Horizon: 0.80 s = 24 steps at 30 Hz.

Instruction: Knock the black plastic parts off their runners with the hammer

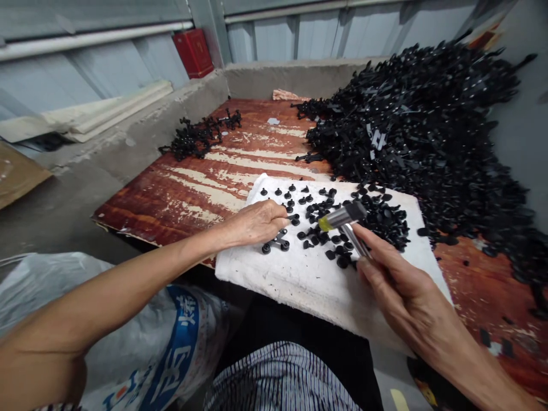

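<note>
My right hand (396,279) is wrapped round the handle of a hammer (345,216). Its head, with a yellow face at one end, hangs above the white padded board (252,274). Over the board's left part, my left hand (265,221) is closed on a small black plastic part (278,240) with round ends, partly hidden by the fingers. Beyond the left hand, several small black round-footed pieces (292,188) stand upright in rough rows. A loose cluster of black round pieces (387,220) covers the board's right side, behind the hammer.
A large heap of black plastic parts (411,108) rises at the right back of the worn red-brown tabletop (171,188). A smaller pile of black parts (197,134) lies at the far left. Below left sits a white plastic sack (128,331). A red box (193,53) stands on the ledge.
</note>
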### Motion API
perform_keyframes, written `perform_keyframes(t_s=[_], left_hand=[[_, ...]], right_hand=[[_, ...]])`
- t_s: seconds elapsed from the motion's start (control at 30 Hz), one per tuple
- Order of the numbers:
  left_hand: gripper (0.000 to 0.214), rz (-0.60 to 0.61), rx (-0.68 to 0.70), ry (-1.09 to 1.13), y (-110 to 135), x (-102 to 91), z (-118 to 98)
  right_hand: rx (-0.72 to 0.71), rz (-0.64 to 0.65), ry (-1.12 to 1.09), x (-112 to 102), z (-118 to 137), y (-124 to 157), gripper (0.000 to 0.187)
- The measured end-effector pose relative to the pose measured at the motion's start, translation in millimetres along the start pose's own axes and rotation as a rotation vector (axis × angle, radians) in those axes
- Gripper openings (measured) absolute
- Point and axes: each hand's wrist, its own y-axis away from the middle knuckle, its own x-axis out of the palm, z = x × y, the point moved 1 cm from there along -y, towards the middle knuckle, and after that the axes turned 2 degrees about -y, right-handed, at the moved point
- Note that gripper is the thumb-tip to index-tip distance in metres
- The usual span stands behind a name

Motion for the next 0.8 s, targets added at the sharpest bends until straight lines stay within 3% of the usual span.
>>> perform_keyframes(t_s=[0.1, 0.2, 0.3, 0.47, 0.57, 0.73, 0.8], left_hand=[[0.029, -0.009, -0.008, -0.018, -1.1, -0.9, -1.4], [0.028, -0.015, -0.024, -0.005, -2.2, -1.1, -1.6], [0.029, -0.005, -0.031, -0.002, -2.3, -0.7, -0.9], [0.028, 0.011, -0.037, -0.006, -1.4, -0.3, -1.4], [0.03, 0.025, -0.052, -0.008, -1.6, 0.1, -1.9], [0.028, 0.022, -0.057, 0.011, -2.6, 1.5, 0.6], [0.029, 0.02, -0.044, -0.002, -3.3, 2.5, 1.5]], right_hand=[[-0.194, 0.033, 0.132, 2.8, 6.6, -18.3, 0.051], [-0.279, 0.105, 0.267, 8.0, 11.7, -34.2, 0.056], [-0.3, 0.17, 0.357, 11.8, 16.4, -41.4, 0.057], [-0.301, 0.1, 0.351, 11.1, 23.1, -43.6, 0.059], [-0.31, 0.179, 0.434, 10.2, 23.4, -45.2, 0.056], [-0.333, 0.032, 0.351, 7.0, 24.4, -45.5, 0.06], [-0.331, 0.118, 0.408, 8.7, 22.3, -44.7, 0.059]])
